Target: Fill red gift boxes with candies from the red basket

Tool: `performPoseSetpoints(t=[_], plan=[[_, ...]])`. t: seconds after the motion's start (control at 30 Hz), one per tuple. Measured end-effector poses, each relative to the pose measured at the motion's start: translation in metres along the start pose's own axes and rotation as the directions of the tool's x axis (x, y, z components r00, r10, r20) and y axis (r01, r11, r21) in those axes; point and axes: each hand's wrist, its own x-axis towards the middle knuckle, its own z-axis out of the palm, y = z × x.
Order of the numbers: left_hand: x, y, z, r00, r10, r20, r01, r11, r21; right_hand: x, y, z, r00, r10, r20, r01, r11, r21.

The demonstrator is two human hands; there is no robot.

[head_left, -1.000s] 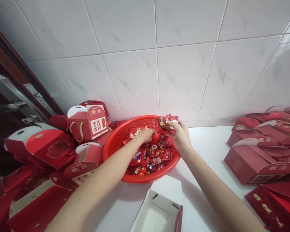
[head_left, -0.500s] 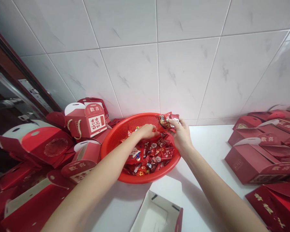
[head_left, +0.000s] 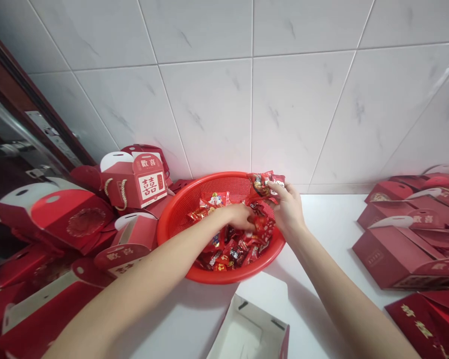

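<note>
Foremost, wrapped sweets, assorted, red and dark, heaped in a red plastic basket. By judgement: very light, slick-skinned, with firm little centres inside thin, crinkly film; apt to slide over one another, and best taken by a crimped end or pinched lightly across the middle, without crushing. Also, small packets, glossy red with printed fronts, above the far right rim of the basket, in the right hand; thumb and fingers nearly closed, with the packets pinched between. Probably puffy and easily creased, so better gripped flat than squeezed. Next, left hand, down in the basket over the heap, fingers curled and partly open, against a blurred red wrapper; firmness of hold impossible to tell. Just beside the basket, on the near side, one open box, white within, with an upright-looking pale flap. Beneath, a white counter. To the left, red gift boxes, some with rope handles; to the right, more red boxes. Behind, a pale tiled wall.
</note>
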Motion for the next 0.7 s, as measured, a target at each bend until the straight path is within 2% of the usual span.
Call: performPoseSetpoints(t=[0.07, 0.13, 0.27, 0.4, 0.53, 0.7], plan=[[0.000, -0.011, -0.006, 0.994, -0.069, -0.091, 0.070, 0.998, 0.007, 0.000, 0.000, 0.000, 1.000, -0.004, 0.013, 0.004, 1.000, -0.009], [0.000, -0.020, -0.011, 0.991, -0.083, -0.103, 0.083, 0.997, -0.005, 0.000, 0.000, 0.000, 1.000, -0.005, 0.019, 0.005, 1.000, -0.010], [0.004, -0.026, -0.012, 0.995, -0.024, -0.099, 0.012, 0.992, -0.126, 0.002, 0.001, -0.001, 1.000, -0.005, 0.019, 0.005, 1.000, -0.007], [0.009, -0.020, -0.004, 0.986, 0.059, -0.156, -0.106, 0.945, -0.309, 0.002, 0.001, -0.001, 1.000, -0.008, 0.023, 0.008, 1.000, -0.012], [0.012, -0.014, 0.002, 0.971, 0.187, -0.150, -0.219, 0.947, -0.236, 0.002, 0.000, -0.001, 1.000, -0.003, 0.021, 0.003, 1.000, -0.016], [0.008, -0.002, -0.001, 0.968, 0.244, -0.061, -0.250, 0.963, -0.102, 0.002, 0.001, -0.001, 1.000, -0.007, 0.025, 0.008, 1.000, -0.021]])
